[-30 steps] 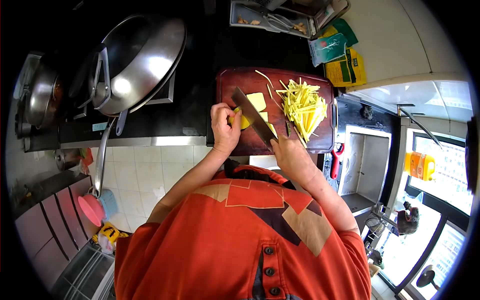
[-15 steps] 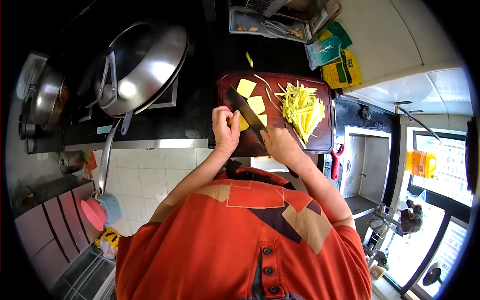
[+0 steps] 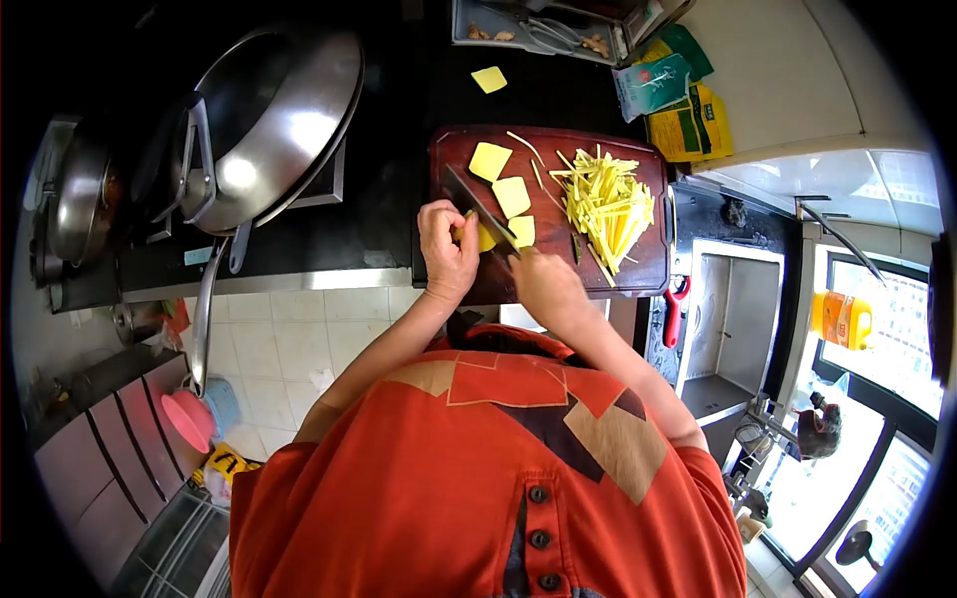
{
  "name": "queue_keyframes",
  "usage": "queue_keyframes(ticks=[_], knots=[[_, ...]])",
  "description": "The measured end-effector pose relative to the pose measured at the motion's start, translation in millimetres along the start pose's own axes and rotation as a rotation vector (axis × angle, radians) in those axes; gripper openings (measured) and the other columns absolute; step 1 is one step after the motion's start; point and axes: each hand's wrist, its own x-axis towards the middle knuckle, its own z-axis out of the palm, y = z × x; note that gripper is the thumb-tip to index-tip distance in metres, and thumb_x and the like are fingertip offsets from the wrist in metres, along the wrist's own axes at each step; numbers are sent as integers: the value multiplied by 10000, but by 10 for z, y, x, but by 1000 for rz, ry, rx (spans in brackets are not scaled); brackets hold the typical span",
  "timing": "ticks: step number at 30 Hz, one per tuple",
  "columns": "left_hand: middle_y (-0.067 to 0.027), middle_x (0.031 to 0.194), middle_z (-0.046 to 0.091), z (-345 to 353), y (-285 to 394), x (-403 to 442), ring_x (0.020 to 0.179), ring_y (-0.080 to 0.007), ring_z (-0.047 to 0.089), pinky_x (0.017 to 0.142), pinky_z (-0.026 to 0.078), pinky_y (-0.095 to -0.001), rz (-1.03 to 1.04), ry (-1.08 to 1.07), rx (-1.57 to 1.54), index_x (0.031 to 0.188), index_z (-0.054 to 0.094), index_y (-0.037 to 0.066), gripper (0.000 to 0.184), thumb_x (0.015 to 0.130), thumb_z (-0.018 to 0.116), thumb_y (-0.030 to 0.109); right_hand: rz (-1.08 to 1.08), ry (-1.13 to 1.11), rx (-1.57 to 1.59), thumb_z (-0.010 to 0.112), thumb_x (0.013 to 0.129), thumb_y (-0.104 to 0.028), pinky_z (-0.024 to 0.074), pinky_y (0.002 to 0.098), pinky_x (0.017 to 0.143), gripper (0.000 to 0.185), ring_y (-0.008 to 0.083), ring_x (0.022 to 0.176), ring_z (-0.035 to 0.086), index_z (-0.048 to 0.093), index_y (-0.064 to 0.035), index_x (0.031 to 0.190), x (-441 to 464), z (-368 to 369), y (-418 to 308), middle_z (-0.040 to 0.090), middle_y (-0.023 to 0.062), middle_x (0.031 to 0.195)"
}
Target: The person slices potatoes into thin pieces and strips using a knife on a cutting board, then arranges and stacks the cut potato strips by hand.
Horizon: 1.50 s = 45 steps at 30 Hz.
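Note:
My right hand [image 3: 551, 289] is wrapped round the handle of a broad kitchen knife [image 3: 477, 202], its blade slanting up to the left over the cutting board [image 3: 551, 146]. My left hand [image 3: 449, 249], fingers curled, presses on a yellow vegetable piece [image 3: 485, 237] at the board's left side, close beside the blade. That piece is partly hidden by the fingers and knife. Flat yellow slices [image 3: 511, 196] lie just right of the blade. A heap of thin yellow strips [image 3: 608, 207] covers the board's right part. Another yellow slice [image 3: 488, 80] lies on the black counter beyond the board.
A lidded wok [image 3: 269, 149] with a long handle stands on the stove at left. Right of the board are a red-handled peeler [image 3: 676, 312] and a sink [image 3: 720, 329]. Food packets [image 3: 688, 125] and a tray with scissors [image 3: 548, 32] sit at the back.
The loose slice beyond the board, seen edge-on before, now lies flat and farther back. The knife blade has tilted, showing less of its face. The left hand stays in about the same place.

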Motion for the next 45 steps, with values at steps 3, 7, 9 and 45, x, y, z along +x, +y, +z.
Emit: queue_keyframes(ticks=[3, 7, 9, 45], knots=[[-142, 887, 503, -26, -10, 23, 816, -296, 510, 729, 421, -369, 1, 21, -12, 824, 443, 36, 186, 829, 628, 24, 13, 24, -29, 506, 933, -234, 532, 466, 615, 309, 396, 663, 649, 597, 4, 758, 45, 24, -34, 626, 238, 666], [-140, 880, 499, -15, 20, 9, 822, -296, 496, 720, 415, -390, -30, 59, -55, 795, 442, 34, 205, 819, 646, 44, -57, 21, 56, 509, 930, -222, 516, 487, 613, 320, 429, 665, 634, 586, 27, 744, 54, -148, 64, 613, 257, 659], [-140, 869, 497, -27, -1, -8, 819, -302, 494, 721, 413, -390, -32, 57, -34, 795, 445, 31, 196, 824, 639, 41, -106, -4, 76, 501, 936, -212, 507, 498, 610, 314, 447, 647, 621, 568, 32, 751, -71, -338, -21, 599, 266, 635], [-156, 847, 488, 4, -16, -33, 803, -312, 473, 726, 394, -396, -36, 4, 18, 821, 429, 27, 183, 837, 612, 26, -13, -61, 25, 509, 934, -220, 532, 470, 592, 269, 403, 648, 645, 549, 23, 827, -79, -221, -97, 621, 230, 652]])
